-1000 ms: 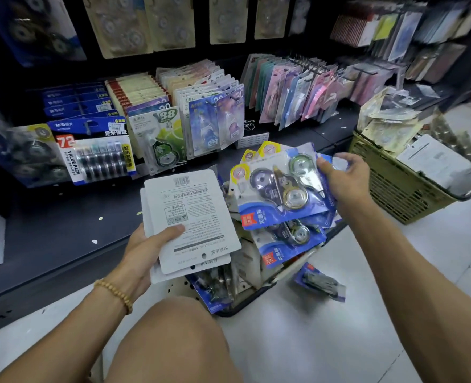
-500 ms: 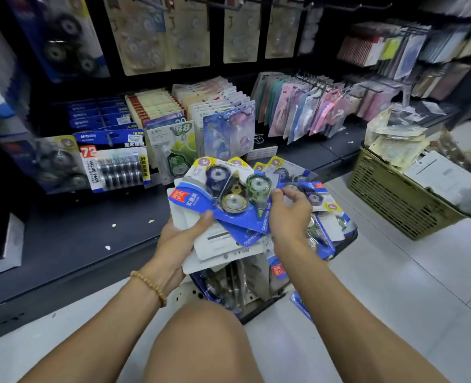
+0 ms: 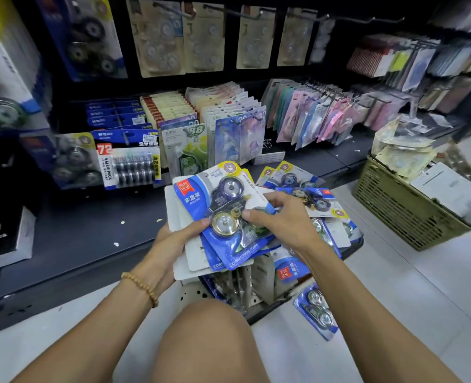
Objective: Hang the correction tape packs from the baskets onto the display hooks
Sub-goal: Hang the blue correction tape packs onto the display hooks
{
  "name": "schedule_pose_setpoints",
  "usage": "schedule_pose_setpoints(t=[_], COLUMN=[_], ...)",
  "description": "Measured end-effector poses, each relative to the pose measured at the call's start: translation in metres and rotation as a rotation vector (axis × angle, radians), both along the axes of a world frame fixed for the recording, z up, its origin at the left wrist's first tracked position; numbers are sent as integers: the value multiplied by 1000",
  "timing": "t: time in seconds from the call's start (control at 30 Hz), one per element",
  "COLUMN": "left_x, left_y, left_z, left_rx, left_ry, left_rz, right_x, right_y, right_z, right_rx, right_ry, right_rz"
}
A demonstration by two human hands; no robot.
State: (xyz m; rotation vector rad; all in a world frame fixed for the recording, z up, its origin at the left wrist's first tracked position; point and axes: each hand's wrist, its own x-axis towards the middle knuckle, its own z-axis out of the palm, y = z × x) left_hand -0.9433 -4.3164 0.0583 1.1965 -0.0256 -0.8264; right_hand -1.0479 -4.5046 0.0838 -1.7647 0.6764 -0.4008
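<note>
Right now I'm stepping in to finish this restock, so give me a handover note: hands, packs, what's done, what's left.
Left hand holds a stack of correction tape packs from beneath, thumb on top.
Right hand grips the top blue packs of that stack.
More packs fill the dark basket below; one pack lies on the floor beside it. The green basket holds other packs.
None of these hung yet.
Left: hang the stack on the display hooks, then empty the baskets.

Bright floor, dim shelving, wide-angle view with soft edges.
Light falls from overhead onto the pale floor [image 3: 394,313] at lower right, while the dark shelf [image 3: 85,225] at left stays murky. Glare glints on the blister packs [image 3: 223,217] at centre. Packaging at the upper left and right edges smears with blur and bows outward.
</note>
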Motion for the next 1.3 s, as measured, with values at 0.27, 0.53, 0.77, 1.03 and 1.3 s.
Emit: schedule_pose_setpoints(t=[0.27,0.53,0.77,1.03,1.3], left_x=[15,49,74,95,89], left_y=[21,82,136,205,252], left_z=[10,34,47,58,58], left_rx=[25,112,68,66,34], left_ry=[11,-85,-99,-122,-108], left_rz=[65,314,615,768,820], right_x=[30,119,189,251,289], right_y=[5,47,110,201,247], right_z=[3,44,81,129,149], right_rx=[224,84,6,-45,-84], right_ry=[-28,-16,-231,-378,-433], right_rz=[-26,358,394,432,324])
